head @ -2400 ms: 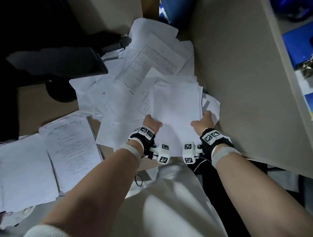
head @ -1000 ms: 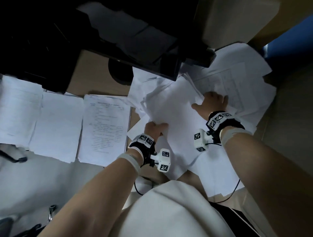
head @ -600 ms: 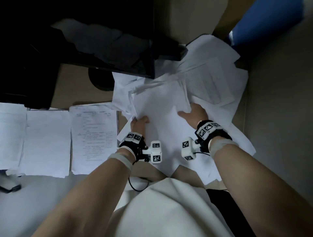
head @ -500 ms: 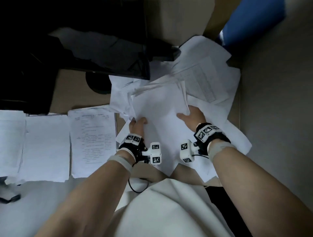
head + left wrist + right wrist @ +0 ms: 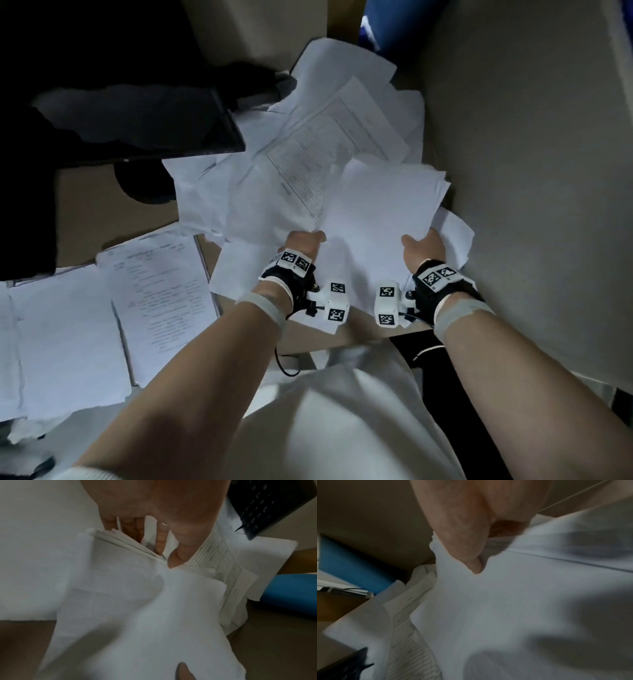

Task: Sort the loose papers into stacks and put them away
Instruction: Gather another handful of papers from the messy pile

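Desk (image 5: 102,205), 12 o'clock: loose papers (image 5: 329,144) remain. Gathered stack (image 5: 380,212) now lifted; left hand (image 5: 301,246) and right hand (image 5: 424,250) fingers clamp it, ready for squaring.

The bundle of plain white paper sheets (image 5: 380,205) was blank on top. Behind it lay a white printed sheet with a grey ruled table (image 5: 325,154). A white page of grey text lines (image 5: 161,291) lay on the light brown wooden desk (image 5: 89,219). The black wrist straps (image 5: 287,274) carried black-and-white square-patterned markers. A flat blue object (image 5: 288,596) showed beside the loose white papers (image 5: 205,192).
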Motion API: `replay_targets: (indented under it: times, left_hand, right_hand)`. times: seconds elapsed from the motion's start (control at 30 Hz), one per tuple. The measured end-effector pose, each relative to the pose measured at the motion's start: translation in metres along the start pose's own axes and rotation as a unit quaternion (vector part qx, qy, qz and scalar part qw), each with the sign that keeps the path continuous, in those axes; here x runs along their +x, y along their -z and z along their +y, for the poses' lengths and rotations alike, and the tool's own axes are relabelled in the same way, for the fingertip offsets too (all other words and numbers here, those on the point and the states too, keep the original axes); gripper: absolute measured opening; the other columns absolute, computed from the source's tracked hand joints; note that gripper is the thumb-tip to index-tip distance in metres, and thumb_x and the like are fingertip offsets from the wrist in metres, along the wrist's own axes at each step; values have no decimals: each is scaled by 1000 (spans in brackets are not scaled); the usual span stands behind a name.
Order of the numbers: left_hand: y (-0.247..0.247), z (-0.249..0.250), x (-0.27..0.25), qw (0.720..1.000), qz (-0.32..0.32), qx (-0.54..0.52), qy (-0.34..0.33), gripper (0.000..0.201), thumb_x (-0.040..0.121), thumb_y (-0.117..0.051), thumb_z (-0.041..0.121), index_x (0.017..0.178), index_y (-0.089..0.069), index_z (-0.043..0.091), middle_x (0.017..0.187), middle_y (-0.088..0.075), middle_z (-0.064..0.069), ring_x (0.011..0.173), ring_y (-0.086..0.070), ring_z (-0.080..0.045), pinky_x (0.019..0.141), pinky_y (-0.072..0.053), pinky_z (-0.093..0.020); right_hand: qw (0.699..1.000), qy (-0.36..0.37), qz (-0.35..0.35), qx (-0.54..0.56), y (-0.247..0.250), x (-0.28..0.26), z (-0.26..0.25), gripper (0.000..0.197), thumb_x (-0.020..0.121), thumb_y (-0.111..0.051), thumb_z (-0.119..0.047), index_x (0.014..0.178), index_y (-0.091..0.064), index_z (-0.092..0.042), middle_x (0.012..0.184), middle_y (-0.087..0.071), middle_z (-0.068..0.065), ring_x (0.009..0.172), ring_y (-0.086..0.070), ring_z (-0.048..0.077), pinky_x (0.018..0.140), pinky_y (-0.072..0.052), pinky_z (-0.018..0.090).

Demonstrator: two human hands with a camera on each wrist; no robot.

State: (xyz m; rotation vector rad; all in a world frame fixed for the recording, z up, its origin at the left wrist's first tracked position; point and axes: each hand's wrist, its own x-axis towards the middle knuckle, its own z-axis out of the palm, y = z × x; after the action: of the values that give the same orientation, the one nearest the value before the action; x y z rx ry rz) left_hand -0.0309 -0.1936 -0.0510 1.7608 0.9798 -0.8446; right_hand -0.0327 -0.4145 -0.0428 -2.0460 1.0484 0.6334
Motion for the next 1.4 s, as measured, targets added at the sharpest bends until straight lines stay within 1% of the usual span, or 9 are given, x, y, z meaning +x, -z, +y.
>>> replay_targets:
  times: [0.1,0.27,0.4,0.53,0.67,0.87,1.03,1.23,1.4]
  left_hand:
    - [-10,0,-1,1000,23,-7,0,62,80,-73,18,129,-50,-13,121,-62,-29,66,-49,-22,62,-41,-26]
    - [-10,7,-5,996,-44,69,26,50,87,-70,27,128,-59,0,118,-64,-15,99,-59,-30,84,-47,-32]
    - [-3,8,-12,989,-67,117,-63,40,89,-70,33,118,-68,6,103,-68,-10,84,-60,-23,64,-47,-25]
    - [12,12,-10,981,-61,127,-133,35,90,-68,37,106,-73,6,98,-72,-8,89,-67,-27,77,-53,-35]
    - [34,24,-1,959,46,222,-171,44,91,-54,54,111,-68,16,107,-70,-8,97,-64,-29,91,-49,-41]
    - [69,58,22,954,58,186,-227,52,102,-48,33,148,-42,10,149,-49,-11,136,-46,-29,114,-35,-37]
    - [78,74,52,953,98,217,-187,51,104,-44,25,153,-32,16,156,-38,-10,141,-38,-30,113,-31,-36]
    - [76,85,85,897,165,353,-212,46,98,-53,37,139,-52,16,166,-8,-5,152,-7,-28,119,-21,-48]
    - [76,87,101,887,153,380,-216,55,92,-55,45,139,-53,16,166,-7,-5,152,-3,-28,122,-10,-48]
  right_hand:
    - [999,-38,-10,-4,0,3,2,63,86,-70,-29,140,-43,-10,142,-48,18,119,-57,39,95,-50,41]
    - [998,-54,-17,26,1,4,-10,77,87,-70,-25,149,-26,-8,145,-47,16,125,-53,36,90,-43,38]
    - [995,-79,-44,38,-4,-4,-20,84,83,-75,-29,146,-28,-1,142,-51,16,123,-55,35,95,-45,41]
    - [993,-90,-60,39,-5,-14,-26,75,85,-73,-32,143,-37,-1,131,-55,8,119,-56,35,89,-43,38]
    - [996,-64,-44,51,-12,-18,-34,53,89,-63,-37,118,-58,6,101,-64,13,75,-55,29,68,-38,34]
    - [983,-70,-39,167,-36,-17,-63,60,80,-68,-39,125,-49,-4,105,-63,13,89,-64,31,74,-49,37]
    - [979,-60,-109,162,-60,-11,-78,27,85,-73,-23,74,-54,-8,67,-53,8,69,-53,26,72,-51,37]
    - [987,-79,-49,133,-75,-7,-93,52,87,-71,-22,127,-55,7,115,-66,15,107,-62,31,82,-45,31]
    - [979,-119,-1,162,-85,-4,-109,44,86,-68,-24,122,-58,-2,112,-68,12,85,-58,26,70,-40,28]
